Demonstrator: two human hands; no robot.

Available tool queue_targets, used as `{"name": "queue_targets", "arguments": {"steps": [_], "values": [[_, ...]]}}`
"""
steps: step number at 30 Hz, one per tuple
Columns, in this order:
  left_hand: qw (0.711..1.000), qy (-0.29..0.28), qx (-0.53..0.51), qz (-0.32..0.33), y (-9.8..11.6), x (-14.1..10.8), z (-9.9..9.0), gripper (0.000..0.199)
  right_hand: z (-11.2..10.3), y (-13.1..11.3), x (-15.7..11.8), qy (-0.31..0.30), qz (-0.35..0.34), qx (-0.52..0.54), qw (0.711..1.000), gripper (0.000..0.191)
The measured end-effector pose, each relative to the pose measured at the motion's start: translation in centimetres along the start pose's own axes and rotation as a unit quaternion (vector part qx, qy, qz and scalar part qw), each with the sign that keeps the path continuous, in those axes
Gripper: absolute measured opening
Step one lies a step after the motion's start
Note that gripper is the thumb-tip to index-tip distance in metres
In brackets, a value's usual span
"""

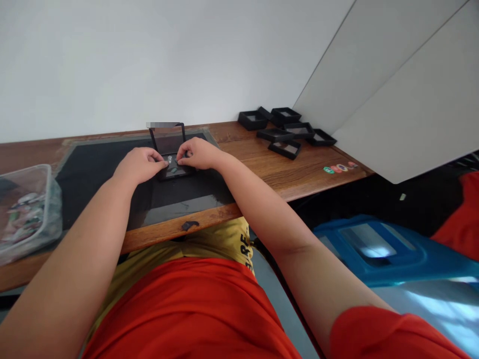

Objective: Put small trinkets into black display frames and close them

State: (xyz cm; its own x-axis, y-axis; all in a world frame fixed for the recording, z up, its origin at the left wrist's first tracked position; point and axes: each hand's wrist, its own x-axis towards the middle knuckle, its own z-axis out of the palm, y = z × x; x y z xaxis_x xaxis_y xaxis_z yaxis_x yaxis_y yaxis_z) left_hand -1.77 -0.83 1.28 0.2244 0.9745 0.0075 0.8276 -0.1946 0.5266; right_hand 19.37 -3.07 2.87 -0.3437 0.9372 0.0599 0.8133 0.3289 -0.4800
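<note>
A small black box [176,176] with a see-through, dark-framed lid [169,140] stands open on the black mat [101,164]. Inside its base lie a few small pale and greyish pieces, too small to name. From the left, my left hand [139,163] reaches over the base with thumb and fingers pinched at its edge. My right hand [199,152] is closed the same way over the base's right side, its fingertips beside the small pieces. Whatever either pinch holds is hidden or too tiny to make out.
Several black open boxes and frames [284,148] sit at the table's back right. A plastic tub [48,199] of small wrapped items stands at left. Round stickers [341,168] mark the right end. A blue plastic stool [374,249] is below, right.
</note>
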Motion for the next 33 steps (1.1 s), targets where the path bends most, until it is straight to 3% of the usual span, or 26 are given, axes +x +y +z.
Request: {"name": "queue_targets", "arguments": {"steps": [4, 10, 21, 28, 33], "values": [[1.000, 0.012, 0.017, -0.002, -0.1, -0.1, -0.1, 0.022, -0.5, 0.3, -0.1, 0.014, 0.002, 0.022, 1.000, 0.025], [0.990, 0.086, 0.115, -0.009, 0.5, -0.7, 0.1, 0.024, -1.3, 1.1, -0.3, 0.060, 0.023, 0.041, 0.997, 0.027], [0.998, 0.040, 0.045, -0.018, 0.7, -0.7, 0.5, 0.020, -1.1, 1.0, -0.3, 0.038, 0.025, 0.023, 0.999, 0.024], [0.989, 0.095, 0.111, -0.031, 1.8, -1.5, 0.5, 0.020, -0.9, 1.0, -0.2, 0.030, 0.029, 0.027, 0.999, 0.023], [0.986, 0.093, 0.135, -0.021, 2.4, -1.9, 0.8, 0.020, -1.1, 1.0, -0.3, 0.035, 0.024, 0.034, 0.998, 0.026]]}}
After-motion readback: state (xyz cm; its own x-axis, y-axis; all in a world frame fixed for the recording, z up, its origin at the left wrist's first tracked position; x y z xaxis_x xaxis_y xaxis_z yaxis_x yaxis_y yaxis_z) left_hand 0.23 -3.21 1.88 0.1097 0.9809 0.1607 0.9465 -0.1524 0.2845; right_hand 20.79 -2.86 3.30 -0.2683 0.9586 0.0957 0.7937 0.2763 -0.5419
